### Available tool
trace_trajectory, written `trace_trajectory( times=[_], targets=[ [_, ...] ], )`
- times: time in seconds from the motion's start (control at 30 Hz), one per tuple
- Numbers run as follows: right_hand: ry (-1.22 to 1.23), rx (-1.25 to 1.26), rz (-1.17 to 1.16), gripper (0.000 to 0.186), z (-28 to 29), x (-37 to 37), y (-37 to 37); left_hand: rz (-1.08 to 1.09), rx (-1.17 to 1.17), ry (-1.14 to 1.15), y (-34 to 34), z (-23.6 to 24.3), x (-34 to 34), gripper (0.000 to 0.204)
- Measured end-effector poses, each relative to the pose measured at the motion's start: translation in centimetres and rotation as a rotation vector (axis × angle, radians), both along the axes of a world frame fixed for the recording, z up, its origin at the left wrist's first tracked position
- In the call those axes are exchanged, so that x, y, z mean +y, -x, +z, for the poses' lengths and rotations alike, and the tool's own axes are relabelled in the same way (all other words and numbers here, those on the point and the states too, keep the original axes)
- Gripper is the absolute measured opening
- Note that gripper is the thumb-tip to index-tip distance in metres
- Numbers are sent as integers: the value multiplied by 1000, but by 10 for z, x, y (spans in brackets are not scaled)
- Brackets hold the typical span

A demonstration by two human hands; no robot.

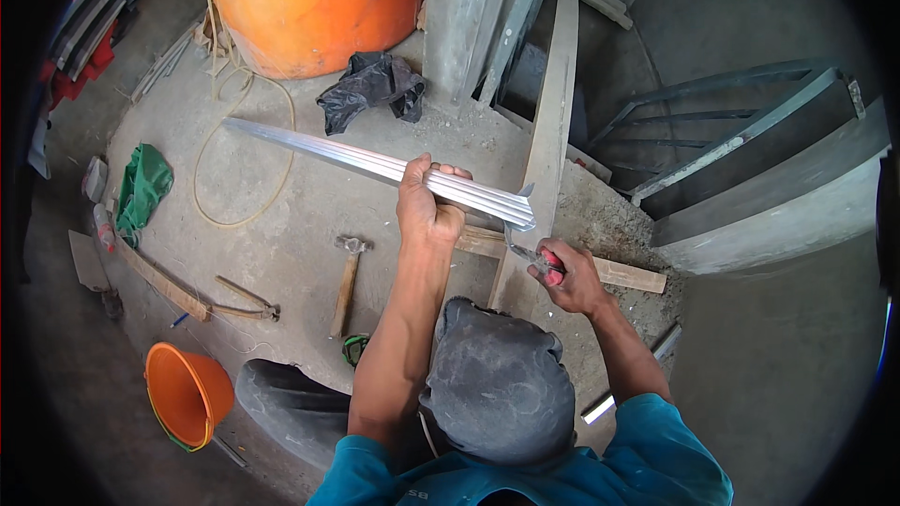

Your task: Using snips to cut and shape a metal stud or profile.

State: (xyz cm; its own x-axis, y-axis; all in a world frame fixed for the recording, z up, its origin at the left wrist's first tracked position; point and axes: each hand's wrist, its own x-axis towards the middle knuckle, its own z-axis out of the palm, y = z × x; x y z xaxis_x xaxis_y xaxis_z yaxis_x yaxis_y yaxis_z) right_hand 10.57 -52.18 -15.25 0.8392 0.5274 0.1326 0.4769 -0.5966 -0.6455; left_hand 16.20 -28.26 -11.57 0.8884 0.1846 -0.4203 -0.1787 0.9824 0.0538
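Observation:
A long, ribbed silver metal profile (323, 152) slants across the middle, its near end to the right. My left hand (427, 199) is closed around it a short way from that end. At the end, a bent flap of sheet metal (526, 191) sticks up. My right hand (570, 276) grips metal snips (525, 251) with red handles. The blades of the snips are at the lower corner of the profile's end; whether they bite into the metal I cannot tell. Beneath the end lie a long wooden board (548, 145) and a shorter wood piece (630, 275) crossing it.
A hammer (347, 292) and pincers (247, 309) lie on the concrete floor at left, near an orange bucket (187, 398). A large orange tank (319, 5) and a black plastic bag (373, 92) are at the back. A green metal frame (741, 131) stands at right.

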Motion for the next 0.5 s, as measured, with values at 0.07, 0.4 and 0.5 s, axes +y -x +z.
trace_trajectory(
  times=[0.07,0.4,0.5],
  targets=[
    [-34,-55,-71,31,6,5,4,17,-3,15,-1,7,-6,13],
    [-658,144,-258,37,-1,-53,-37,97,11,1,-44,32,4,12],
    [-1052,755,-328,34,-3,-37,-22,112,-18,-25,-49,30,-6,14]
  ],
)
